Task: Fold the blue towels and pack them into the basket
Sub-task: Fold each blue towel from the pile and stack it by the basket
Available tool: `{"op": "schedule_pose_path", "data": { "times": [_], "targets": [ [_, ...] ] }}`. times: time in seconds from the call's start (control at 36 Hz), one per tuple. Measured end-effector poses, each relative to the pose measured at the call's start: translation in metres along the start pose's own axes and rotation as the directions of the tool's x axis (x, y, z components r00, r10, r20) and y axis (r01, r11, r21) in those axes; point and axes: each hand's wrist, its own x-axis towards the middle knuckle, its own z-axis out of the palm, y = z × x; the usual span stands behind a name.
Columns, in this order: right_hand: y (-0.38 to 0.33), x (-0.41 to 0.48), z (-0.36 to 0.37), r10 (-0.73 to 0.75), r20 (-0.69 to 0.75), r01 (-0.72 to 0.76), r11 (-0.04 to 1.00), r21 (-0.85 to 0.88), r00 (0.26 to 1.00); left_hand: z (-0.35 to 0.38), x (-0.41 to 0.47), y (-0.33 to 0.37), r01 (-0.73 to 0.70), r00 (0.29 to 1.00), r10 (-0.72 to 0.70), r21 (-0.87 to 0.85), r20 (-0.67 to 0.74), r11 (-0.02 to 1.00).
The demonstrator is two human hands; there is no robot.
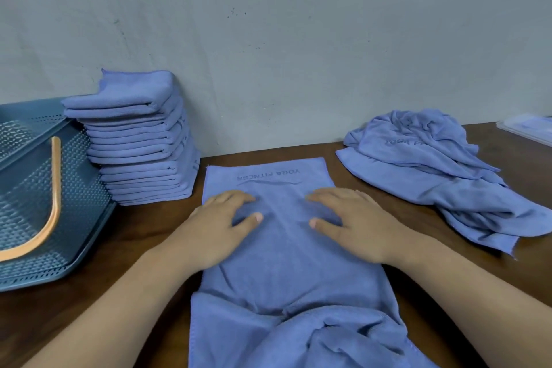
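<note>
Both hands lie flat with fingers spread — left hand [219, 222], right hand [351, 219] — pressing the towel [283, 272] at table centre; sweep outward to clear creases, then straighten the bunched near end before folding

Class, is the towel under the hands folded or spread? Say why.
Mostly spread: the towel lies flat under left hand and right hand, near end bunched.

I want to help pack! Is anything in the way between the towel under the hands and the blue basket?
Nothing visible is. The left hand and right hand press the towel flat, and only bare table lies between it and the basket. The stack of folded towels stands farther back, beside the basket.
</note>
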Motion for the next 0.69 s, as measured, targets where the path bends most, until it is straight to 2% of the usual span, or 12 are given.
{"op": "schedule_pose_path", "data": {
  "times": [0.06,0.08,0.14,0.22,0.33,0.56,0.69],
  "targets": [
    [0.006,0.019,-0.003,0.04,-0.119,-0.032,0.997,0.071,0.992,-0.004,0.012,-0.008,0.056,0.995,-0.058,-0.031,-0.079,0.998],
    [0.008,0.031,-0.004,0.07,-0.131,-0.057,0.993,0.1,0.989,-0.004,0.02,-0.011,0.096,0.991,-0.099,-0.035,-0.086,0.995],
    [0.012,0.056,-0.003,0.123,-0.067,-0.115,0.988,0.106,0.99,-0.005,0.037,-0.014,0.151,0.987,-0.151,-0.009,-0.053,0.989],
    [0.02,0.089,0.006,0.191,0.071,-0.191,0.982,0.001,0.979,-0.002,0.064,-0.013,0.204,0.979,-0.204,0.084,-0.008,0.975],
    [0.039,0.121,0.012,0.251,0.114,-0.239,0.965,-0.113,0.961,0.002,0.094,-0.021,0.29,0.953,-0.299,0.16,0.038,0.944],
    [0.062,0.159,0.011,0.241,0.087,-0.227,0.963,-0.147,0.967,0.002,0.136,-0.038,0.28,0.958,-0.285,0.163,0.01,0.946],
    [0.069,0.167,0.017,0.242,0.063,-0.231,0.961,-0.15,0.968,0.006,0.152,-0.051,0.275,0.961,-0.269,0.139,-0.055,0.951]
  ]
}}
